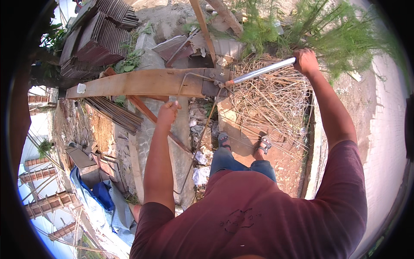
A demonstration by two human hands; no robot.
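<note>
From the head view: wraps the right grip (305, 63) closed around the outer end of a silver pipe (267, 71), probably smooth, rigid, best held there for leverage. Curls the left grip (167, 114) near a bent rod (206, 125); cannot tell whether around it. Crosses the wooden beam's (142, 83) end; looks thin, light, stiffly springy; best grasped along straight lengths.

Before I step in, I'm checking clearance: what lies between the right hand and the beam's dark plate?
The head view shows a silver pipe, gripped by the right hand, reaching toward the dark plate.
</note>
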